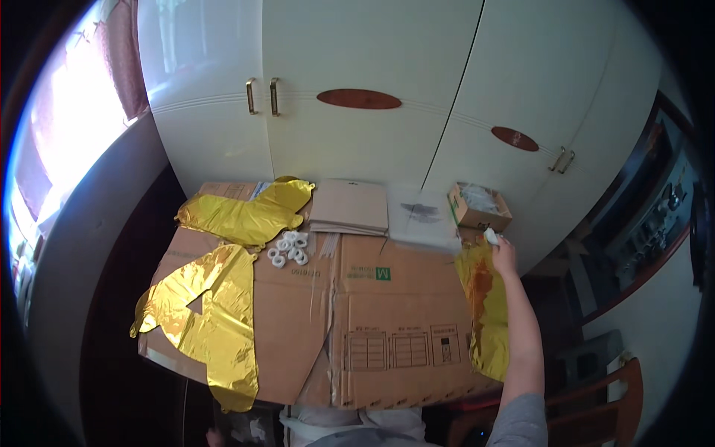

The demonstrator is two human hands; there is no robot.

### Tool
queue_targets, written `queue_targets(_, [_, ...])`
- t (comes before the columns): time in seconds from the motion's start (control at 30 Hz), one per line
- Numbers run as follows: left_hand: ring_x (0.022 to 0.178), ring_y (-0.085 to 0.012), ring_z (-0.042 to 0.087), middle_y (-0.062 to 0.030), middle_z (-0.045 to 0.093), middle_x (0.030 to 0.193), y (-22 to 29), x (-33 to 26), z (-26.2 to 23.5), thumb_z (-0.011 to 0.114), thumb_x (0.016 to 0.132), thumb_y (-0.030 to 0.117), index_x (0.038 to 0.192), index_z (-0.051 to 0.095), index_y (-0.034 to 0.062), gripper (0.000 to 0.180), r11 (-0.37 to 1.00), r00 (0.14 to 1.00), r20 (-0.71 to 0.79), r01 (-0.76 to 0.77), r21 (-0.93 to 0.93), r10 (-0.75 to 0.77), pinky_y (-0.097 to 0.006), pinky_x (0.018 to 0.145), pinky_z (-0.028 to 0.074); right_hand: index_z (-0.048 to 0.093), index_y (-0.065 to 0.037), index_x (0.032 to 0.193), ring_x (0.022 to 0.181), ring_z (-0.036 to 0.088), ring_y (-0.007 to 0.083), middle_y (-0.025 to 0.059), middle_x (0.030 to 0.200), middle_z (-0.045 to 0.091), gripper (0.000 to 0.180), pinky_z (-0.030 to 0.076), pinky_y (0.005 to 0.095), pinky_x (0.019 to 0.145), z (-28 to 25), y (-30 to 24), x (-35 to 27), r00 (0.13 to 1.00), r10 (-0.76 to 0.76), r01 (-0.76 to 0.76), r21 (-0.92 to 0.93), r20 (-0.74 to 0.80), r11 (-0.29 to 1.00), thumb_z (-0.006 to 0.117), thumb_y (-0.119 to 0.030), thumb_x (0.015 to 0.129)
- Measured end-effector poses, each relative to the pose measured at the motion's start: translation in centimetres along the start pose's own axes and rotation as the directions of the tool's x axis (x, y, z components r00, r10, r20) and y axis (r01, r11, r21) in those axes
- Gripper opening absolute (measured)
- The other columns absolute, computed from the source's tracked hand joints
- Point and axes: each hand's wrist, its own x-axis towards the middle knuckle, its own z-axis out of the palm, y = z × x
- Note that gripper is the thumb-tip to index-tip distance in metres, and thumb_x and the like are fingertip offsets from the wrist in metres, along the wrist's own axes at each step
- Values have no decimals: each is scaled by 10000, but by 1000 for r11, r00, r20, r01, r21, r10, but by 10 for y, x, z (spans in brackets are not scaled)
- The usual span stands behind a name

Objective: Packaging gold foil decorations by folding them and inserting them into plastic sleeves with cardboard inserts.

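Observation:
At the table's right edge, my right hand [504, 257] is closed around a small white item [491, 236], which looks like one of the white rolls. Below that hand and beside my forearm lies a flat gold foil balloon [482, 320]. Another foil balloon [216, 316], shaped like a letter A, spreads over the left side. A third gold foil balloon [246, 214] lies behind it. Several white ring-shaped rolls [289, 248] are piled left of centre. A skin-toned patch at the lower left edge may be my left hand [214, 438]; its fingers cannot be made out.
Flattened brown cardboard [402, 298] covers the table. Toward the back are stacked grey-brown boards [348, 205], a clear plastic sheet [424, 220] and an open box [482, 216] with clear packets. White cabinets [357, 45] rise behind; a wooden chair [629, 387] stands at the right.

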Motion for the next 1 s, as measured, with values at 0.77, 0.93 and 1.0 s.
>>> queue_targets(0.77, [1046, -352, 609, -193, 627, 1056, 67, -22, -90, 618, 882, 130, 1118, 613, -8, 274, 996, 884, -468, -31, -89, -15, -406, 914, 481, 651, -16, 955, 944, 594, 374, 163, 986, 655, 313, 477, 486, 812, 35, 41, 33, 972, 34, -99, -272, -233, 957, 566, -316, 953])
queue_targets(0.93, [1150, -351, 539, -177, 566, 1183, 222, -33, -163, 621, 863, 62, 1186, 562, 2, 334, 915, 570, -748, -384, 123, 340, -420, 1009, 413, 592, -38, 1174, 1010, 588, 331, 159, 1089, 614, 319, 475, 430, 873, 10, -151, -30, 886, -374, 457, 372, -275, 808, 640, -134, 873])
queue_targets(1.0, [1164, -344, 536, -162, 584, 1203, 266, -35, -178, 630, 835, 49, 1174, 579, 16, 345, 846, 598, -690, -532, 40, 409, -417, 1001, 416, 582, -47, 1203, 1068, 563, 315, 153, 1160, 593, 435, 441, 455, 943, -23, -282, -95, 799, -601, 476, 611, 0, 633, 693, -104, 786])
